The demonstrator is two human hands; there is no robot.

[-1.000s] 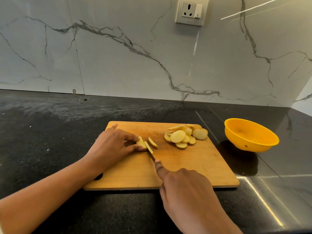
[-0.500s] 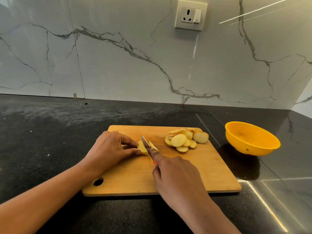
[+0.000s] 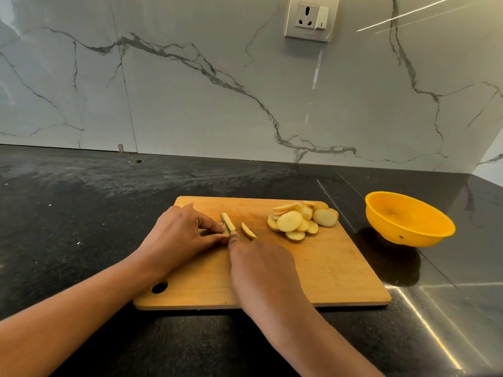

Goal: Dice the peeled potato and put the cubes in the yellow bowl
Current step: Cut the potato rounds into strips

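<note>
Wooden board (image 3: pixel 326 268): left hand (image 3: pixel 179 235) pinches potato slice (image 3: pixel 229 226) against knife (image 3: pixel 223 221).

On board (image 3: pixel 326 268), left hand (image 3: pixel 179 235) pinches potato piece (image 3: pixel 230 225); right hand (image 3: pixel 261 268) holds knife (image 3: pixel 223 220) against it.

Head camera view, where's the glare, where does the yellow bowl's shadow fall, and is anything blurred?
Head view: glare streaks the black countertop at lower right and the marble wall at upper right; the yellow bowl casts its shadow toward the cutting board; the right hand holding the knife looks softly blurred.
</note>
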